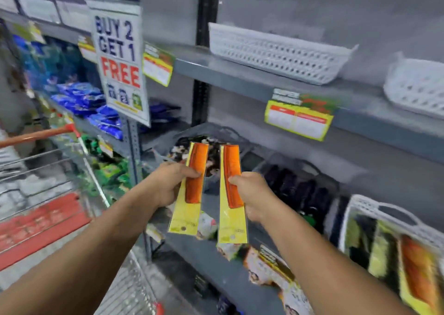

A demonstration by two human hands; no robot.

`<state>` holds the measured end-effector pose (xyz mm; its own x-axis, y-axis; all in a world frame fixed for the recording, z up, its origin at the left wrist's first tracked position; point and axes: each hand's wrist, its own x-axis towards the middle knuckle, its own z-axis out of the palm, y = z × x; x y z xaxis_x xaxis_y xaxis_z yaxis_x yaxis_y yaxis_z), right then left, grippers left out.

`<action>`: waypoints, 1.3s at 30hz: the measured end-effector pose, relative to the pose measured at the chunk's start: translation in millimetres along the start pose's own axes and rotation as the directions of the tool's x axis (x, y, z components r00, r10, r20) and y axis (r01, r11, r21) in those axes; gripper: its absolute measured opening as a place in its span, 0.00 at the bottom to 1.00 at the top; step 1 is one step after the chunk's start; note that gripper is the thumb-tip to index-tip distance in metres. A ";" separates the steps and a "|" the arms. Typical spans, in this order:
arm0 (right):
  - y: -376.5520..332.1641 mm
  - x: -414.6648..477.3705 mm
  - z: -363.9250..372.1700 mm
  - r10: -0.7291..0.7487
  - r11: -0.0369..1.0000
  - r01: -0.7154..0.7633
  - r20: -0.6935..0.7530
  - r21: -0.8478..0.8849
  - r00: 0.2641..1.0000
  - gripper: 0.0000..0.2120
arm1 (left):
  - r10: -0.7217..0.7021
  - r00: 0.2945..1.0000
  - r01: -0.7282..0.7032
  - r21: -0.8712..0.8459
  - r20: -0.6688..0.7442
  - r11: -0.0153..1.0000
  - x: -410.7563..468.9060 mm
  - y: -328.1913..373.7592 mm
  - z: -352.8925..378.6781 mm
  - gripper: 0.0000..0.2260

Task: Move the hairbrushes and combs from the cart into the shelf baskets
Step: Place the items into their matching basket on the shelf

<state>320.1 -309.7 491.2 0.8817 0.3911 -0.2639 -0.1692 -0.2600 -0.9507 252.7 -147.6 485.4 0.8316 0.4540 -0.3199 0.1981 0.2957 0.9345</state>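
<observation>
While both hands are raised in front of the shelving, each holds one carded orange comb. The left hand (165,184) is clamped on the left comb (189,189), thumb across the card face, fingers behind. The right hand (254,194) is clamped likewise on the right comb (231,192). The two packs stand near upright, side by side but apart.

Landmark: the white basket w/ orange combs (374,209) on the mid shelf.
- Both held combs hang in the air to the left of it, over the shelf's front edge; neither is in any basket yet.
- That basket already holds yellow-carded packs, incl. at least one orange comb of matching kind. Judged partly stocked.
- Just left of it, a dark basket (298,184) holds black items, prob. brushes; blur prevents confirmation.
- Further left, behind the held combs, another dark bin (216,132) has mixed contents, not identifiable.
- Above it, on the upper shelf, two white baskets (276,55) show no contents from this angle.
- Well left of it, the cart (43,134), red handle; its contents are too blurred to tell.

Assessment: task under way, approx. mid-stage. Remaining: place these two combs, prob. w/ the matching stock, then clear whatever is left in the cart.
</observation>
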 end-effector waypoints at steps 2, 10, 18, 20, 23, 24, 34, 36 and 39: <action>3.2 -5.5 -35.0 0.005 1.000 -0.005 -0.088 0.010 0.996 0.07 | -0.035 0.996 0.033 0.026 0.085 0.999 5.9 0.3 36.0 0.05; 21.8 -22.2 -126.1 0.081 0.996 -0.069 -0.284 0.052 0.955 0.04 | -0.110 0.952 0.087 0.094 0.284 0.992 27.8 -17.7 135.9 0.04; 48.6 -48.4 -207.3 0.156 0.988 -0.128 -0.495 0.091 0.855 0.10 | -0.218 0.872 0.135 0.213 0.438 0.968 32.2 -47.5 244.1 0.06; 55.5 -53.1 -225.4 0.179 0.984 -0.140 -0.532 0.113 0.827 0.09 | -0.232 0.857 0.136 0.233 0.460 0.963 29.3 -54.4 266.6 0.06; 65.6 -61.0 -252.7 0.186 0.982 -0.130 -0.569 0.139 0.801 0.06 | -0.275 0.829 0.165 0.257 0.487 0.952 23.3 -66.4 300.3 0.05; 68.8 -63.5 -261.9 0.193 0.980 -0.132 -0.577 0.147 0.794 0.04 | -0.292 0.817 0.176 0.266 0.498 0.948 21.1 -71.4 311.8 0.05; 110.7 -60.0 -330.6 0.301 0.953 -0.255 -0.628 0.165 0.718 0.08 | -0.355 0.816 0.164 0.406 0.456 0.899 16.6 -109.8 382.1 0.16; 118.1 -55.8 -338.2 0.311 0.949 -0.269 -0.623 0.164 0.718 0.13 | -0.348 0.822 0.139 0.432 0.452 0.891 17.4 -115.7 390.3 0.17; 126.0 -48.8 -345.8 0.304 0.950 -0.278 -0.616 0.140 0.727 0.07 | -0.332 0.833 0.104 0.463 0.443 0.880 17.4 -121.6 401.0 0.17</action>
<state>408.0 -666.9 440.7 0.8607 -0.3390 -0.3799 -0.4677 -0.2317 -0.8530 451.2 -512.7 428.7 0.8568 -0.0928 -0.5073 0.5011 -0.0820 0.8615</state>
